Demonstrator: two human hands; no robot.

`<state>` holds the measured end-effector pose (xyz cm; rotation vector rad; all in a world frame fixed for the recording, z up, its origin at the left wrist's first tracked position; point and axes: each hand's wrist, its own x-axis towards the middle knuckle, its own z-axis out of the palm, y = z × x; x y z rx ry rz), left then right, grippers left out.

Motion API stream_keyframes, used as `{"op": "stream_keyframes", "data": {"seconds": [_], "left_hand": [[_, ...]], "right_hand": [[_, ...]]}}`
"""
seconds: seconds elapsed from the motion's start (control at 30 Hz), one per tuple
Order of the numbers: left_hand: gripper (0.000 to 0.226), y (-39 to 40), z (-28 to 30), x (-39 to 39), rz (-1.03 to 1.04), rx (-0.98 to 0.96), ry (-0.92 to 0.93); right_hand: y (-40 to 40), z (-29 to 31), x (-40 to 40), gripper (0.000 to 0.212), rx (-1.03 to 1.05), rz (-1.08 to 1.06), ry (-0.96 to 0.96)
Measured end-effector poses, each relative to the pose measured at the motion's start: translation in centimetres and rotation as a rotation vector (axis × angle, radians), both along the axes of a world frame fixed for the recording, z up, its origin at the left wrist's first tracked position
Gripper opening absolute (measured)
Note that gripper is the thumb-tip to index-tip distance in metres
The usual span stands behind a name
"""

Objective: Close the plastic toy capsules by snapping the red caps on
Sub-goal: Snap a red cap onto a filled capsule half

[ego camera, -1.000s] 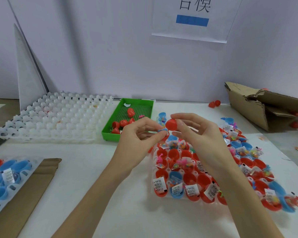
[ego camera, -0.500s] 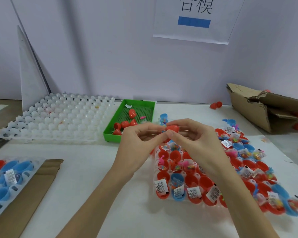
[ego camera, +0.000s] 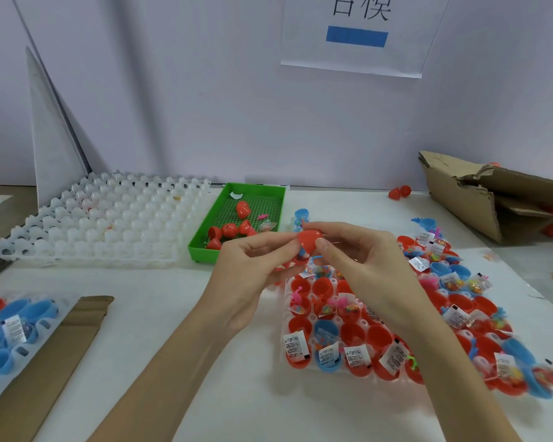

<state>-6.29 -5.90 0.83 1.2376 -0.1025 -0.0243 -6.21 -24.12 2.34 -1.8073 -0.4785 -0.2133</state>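
Two hands meet above the white table (ego camera: 141, 314), and a small capsule sits right between them. The red cap (ego camera: 308, 239) is on top of the capsule, and a bit of blue shows under it. The left hand (ego camera: 253, 275) pinches the capsule from its side with thumb and fingertips. The right hand (ego camera: 364, 266) pinches the red cap from the other side, its thumb pressed on the cap and its other fingers curled loosely. I cannot tell if the cap has clicked all the way on. Under the right hand and wrist lies a clear tray of open capsules (ego camera: 348, 339), red and blue ones, with tiny toys and paper labels inside. Just past the left hand sits a green tray (ego camera: 268, 194) with a few loose red pieces in it. Farther to the left of that hand is a big white tray (ego camera: 103, 224). Far off past the right hand lies a torn cardboard box (ego camera: 479, 199).
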Motion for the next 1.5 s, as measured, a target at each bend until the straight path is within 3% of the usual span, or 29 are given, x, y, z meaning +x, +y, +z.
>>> {"op": "stream_keyframes", "data": {"seconds": [0.13,0.33,0.53,0.73,0.87,1.03,1.2,1.5], "left_hand": [[0.028,0.0,-0.1,0.0,0.045,-0.056,0.006],[0.004,0.0,-0.3,0.0,0.12,0.217,-0.15],[0.02,-0.1,0.1,-0.2,0.029,0.285,-0.227],[0.021,-0.4,-0.4,0.1,0.095,0.406,-0.332],[0.018,-0.2,-0.5,0.2,0.149,0.387,-0.349],[0.019,-0.3,-0.4,0.1,0.215,0.227,-0.306],[0.027,-0.2,-0.5,0.0,0.191,0.24,-0.291],[0.029,-0.6,-0.3,0.0,0.166,0.335,-0.454]], "right_hand": [[0.1,0.0,0.0,0.027,0.009,0.001,-0.002],[0.2,-0.3,-0.1,0.025,-0.003,-0.045,-0.017],[0.2,-0.3,0.0,0.029,0.027,-0.101,-0.054],[0.2,-0.3,0.0,0.024,0.011,-0.094,-0.025],[0.2,-0.2,-0.2,0.027,-0.021,-0.084,-0.032],[0.4,-0.2,-0.2,0.029,-0.013,-0.085,-0.035],[0.2,-0.2,-0.2,0.026,-0.009,-0.086,-0.043],[-0.4,0.4,-0.4,0.026,0.032,-0.045,-0.04]]}}
